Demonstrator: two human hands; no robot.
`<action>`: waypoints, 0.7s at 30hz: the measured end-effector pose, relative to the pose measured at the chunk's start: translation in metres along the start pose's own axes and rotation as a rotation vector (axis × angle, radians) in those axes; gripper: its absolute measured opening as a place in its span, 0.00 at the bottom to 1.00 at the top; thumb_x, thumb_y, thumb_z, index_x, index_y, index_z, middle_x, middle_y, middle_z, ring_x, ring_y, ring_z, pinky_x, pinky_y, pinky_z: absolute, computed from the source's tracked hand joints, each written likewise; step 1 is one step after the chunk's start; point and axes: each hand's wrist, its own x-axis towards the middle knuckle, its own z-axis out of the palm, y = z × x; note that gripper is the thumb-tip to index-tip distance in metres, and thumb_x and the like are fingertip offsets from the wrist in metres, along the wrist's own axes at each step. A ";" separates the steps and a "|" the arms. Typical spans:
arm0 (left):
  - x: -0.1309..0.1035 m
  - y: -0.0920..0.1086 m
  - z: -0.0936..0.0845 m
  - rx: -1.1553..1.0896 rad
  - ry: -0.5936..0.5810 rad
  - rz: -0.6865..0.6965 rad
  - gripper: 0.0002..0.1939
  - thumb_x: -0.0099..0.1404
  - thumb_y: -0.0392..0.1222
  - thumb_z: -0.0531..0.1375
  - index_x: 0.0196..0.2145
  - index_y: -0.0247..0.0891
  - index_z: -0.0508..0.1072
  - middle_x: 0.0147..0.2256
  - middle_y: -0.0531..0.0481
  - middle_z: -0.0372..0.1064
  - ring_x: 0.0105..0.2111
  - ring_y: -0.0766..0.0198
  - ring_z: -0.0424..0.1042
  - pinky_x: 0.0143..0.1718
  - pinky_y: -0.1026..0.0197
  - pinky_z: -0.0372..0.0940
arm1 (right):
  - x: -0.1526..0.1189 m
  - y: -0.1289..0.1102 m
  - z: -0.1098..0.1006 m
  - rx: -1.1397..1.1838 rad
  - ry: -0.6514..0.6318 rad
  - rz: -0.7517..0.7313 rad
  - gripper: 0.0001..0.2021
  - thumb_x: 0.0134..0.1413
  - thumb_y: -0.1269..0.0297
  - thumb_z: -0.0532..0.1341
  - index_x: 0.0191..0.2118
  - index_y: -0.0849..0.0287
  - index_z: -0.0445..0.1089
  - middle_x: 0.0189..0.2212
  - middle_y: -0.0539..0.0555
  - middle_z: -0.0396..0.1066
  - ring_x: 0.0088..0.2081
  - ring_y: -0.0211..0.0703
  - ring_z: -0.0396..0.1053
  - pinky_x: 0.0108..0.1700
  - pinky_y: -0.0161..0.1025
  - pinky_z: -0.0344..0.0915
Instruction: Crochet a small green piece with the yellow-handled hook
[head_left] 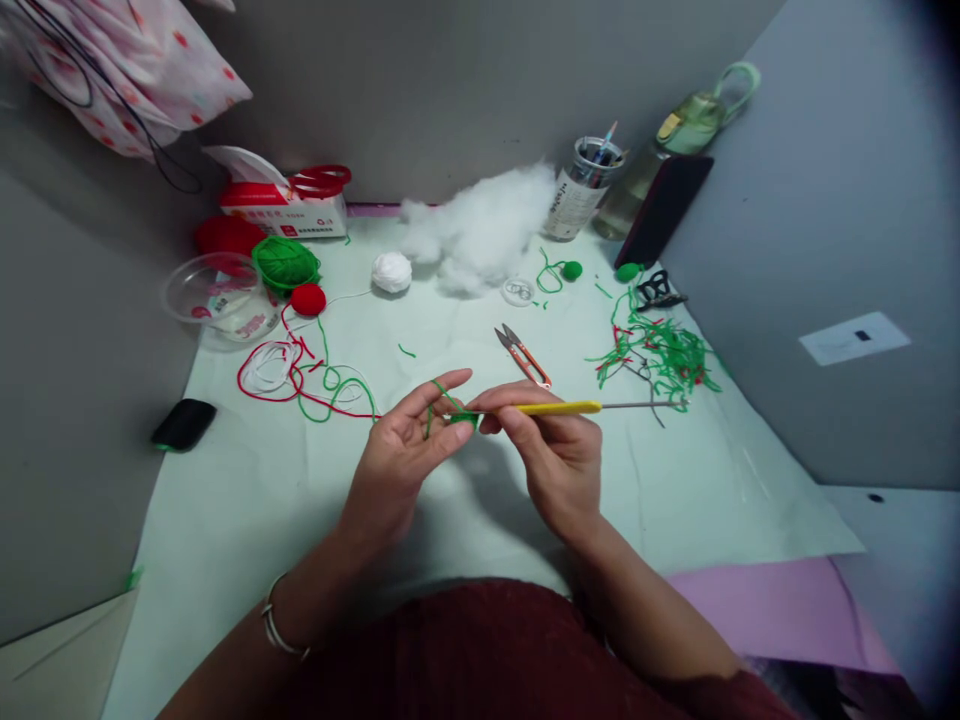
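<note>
My left hand [409, 440] pinches a small piece of green crochet work [465, 420] between thumb and fingers. Green yarn loops over its raised index finger. In my right hand [559, 450] is a crochet hook [562, 408] with a yellow handle, held like a pen. Its tip meets the green work, and its bare metal end points right. Red, green and white yarn strands [337, 395] trail across the table to the left of my hands. Just beyond my right hand lie orange-handled thread snips [523, 355], blades apart.
White stuffing [487, 230] sits at the back, beside a white yarn ball [391, 272]. Green yarn [286, 264], a plastic tub [225, 300] and a tissue box [292, 212] stand left. Green scraps [675, 355], a phone [664, 210], a bottle [630, 185] and pen cup [576, 195] are right.
</note>
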 end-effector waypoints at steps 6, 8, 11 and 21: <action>0.001 0.001 0.001 -0.182 0.001 -0.163 0.21 0.58 0.37 0.74 0.50 0.37 0.84 0.28 0.57 0.71 0.22 0.76 0.60 0.43 0.66 0.69 | -0.009 0.004 0.003 -0.427 0.027 -0.385 0.16 0.66 0.77 0.63 0.52 0.50 0.80 0.45 0.56 0.82 0.43 0.44 0.79 0.42 0.43 0.78; 0.002 0.004 -0.001 -0.234 -0.020 -0.230 0.18 0.59 0.37 0.74 0.48 0.35 0.84 0.23 0.62 0.63 0.18 0.79 0.50 0.45 0.65 0.70 | -0.007 0.003 0.000 -0.333 0.074 -0.305 0.15 0.66 0.76 0.63 0.50 0.51 0.81 0.41 0.54 0.82 0.40 0.43 0.78 0.40 0.42 0.77; 0.003 0.005 -0.003 -0.213 0.005 -0.170 0.18 0.59 0.36 0.73 0.49 0.38 0.85 0.25 0.61 0.64 0.20 0.78 0.52 0.45 0.66 0.69 | -0.002 -0.001 -0.004 -0.028 0.127 -0.043 0.09 0.69 0.69 0.62 0.45 0.51 0.82 0.35 0.51 0.81 0.33 0.39 0.75 0.35 0.39 0.74; 0.001 0.000 -0.009 0.116 -0.056 0.012 0.16 0.63 0.42 0.73 0.49 0.49 0.86 0.35 0.53 0.72 0.37 0.67 0.69 0.43 0.65 0.65 | 0.002 0.009 -0.005 0.351 0.082 0.271 0.07 0.68 0.61 0.65 0.40 0.52 0.82 0.35 0.50 0.81 0.31 0.34 0.73 0.35 0.34 0.72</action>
